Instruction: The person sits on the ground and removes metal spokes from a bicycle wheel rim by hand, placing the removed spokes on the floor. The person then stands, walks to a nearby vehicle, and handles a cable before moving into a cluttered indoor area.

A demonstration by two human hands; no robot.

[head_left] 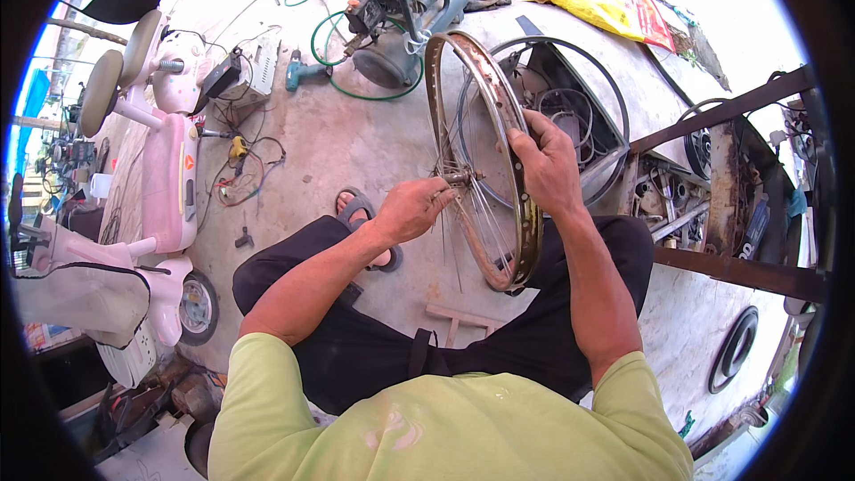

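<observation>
A rusty bicycle wheel rim (514, 214) stands upright between my knees, tilted slightly. My right hand (545, 160) grips its upper right side, thumb on the near face and fingers wrapped over the edge. Inside the rim sits a hub (461, 177), joined to it by thin metal spokes (488, 218); some spokes dangle loose below. My left hand (415, 209) is closed in a pinch beside the hub, apparently on a spoke, though the fingertips partly cover it.
Behind the wheel lie a black tyre (614, 80) and metal parts. An air compressor (387, 53) with a green hose stands ahead, a teal drill (305, 71) beside it. On the left is a pink scooter (174, 183); on the right, a rusty metal frame (739, 269).
</observation>
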